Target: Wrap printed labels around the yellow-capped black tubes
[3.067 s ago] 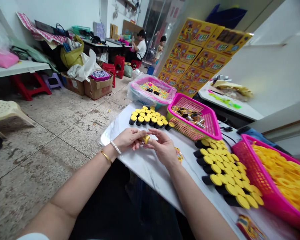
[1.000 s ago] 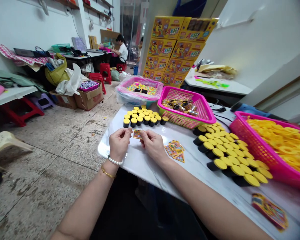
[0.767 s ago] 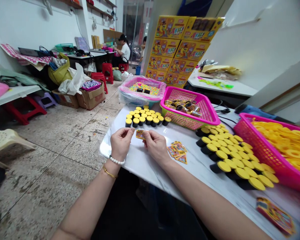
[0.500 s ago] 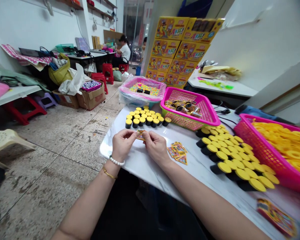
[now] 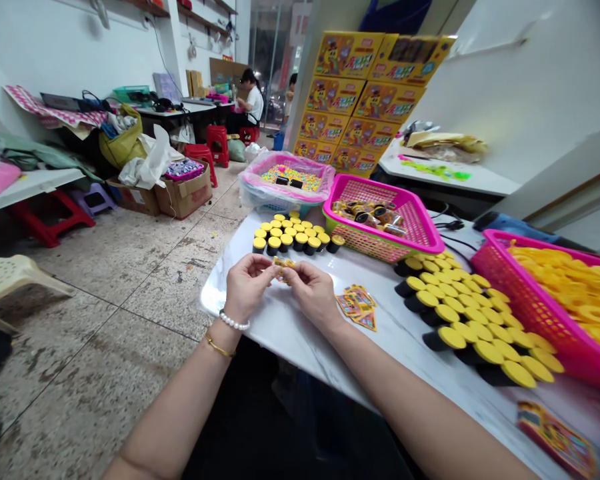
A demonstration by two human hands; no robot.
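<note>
Between my two hands, above the near left part of the table [image 5: 285,340], is a small printed yellow-orange card [image 5: 283,263]. My left hand [image 5: 246,285] pinches its left side with thumb and fingers; a white bead bracelet and a gold bangle circle that wrist. On its right side, my right hand [image 5: 314,291] grips the card between thumb and fingers. Just right of my right hand lies a loose pile of similar printed cards [image 5: 358,305]. Beyond my fingers stand several small black cups with yellow lids [image 5: 300,237]. The card's details are partly covered by my fingertips.
More yellow-lidded black cups [image 5: 467,310] stand in rows at right. Behind are a pink basket of wrapped pieces [image 5: 420,230] and a plastic-lined basket of colourful beads [image 5: 257,177]. A pink basket [image 5: 525,293] holds yellow rings. Another card stack [image 5: 555,437] lies near right. A person [image 5: 253,103] sits far back.
The card between my hands has tilted and shows more of its printed face, and my fingers have shifted slightly on it. The camera view has moved a little.
</note>
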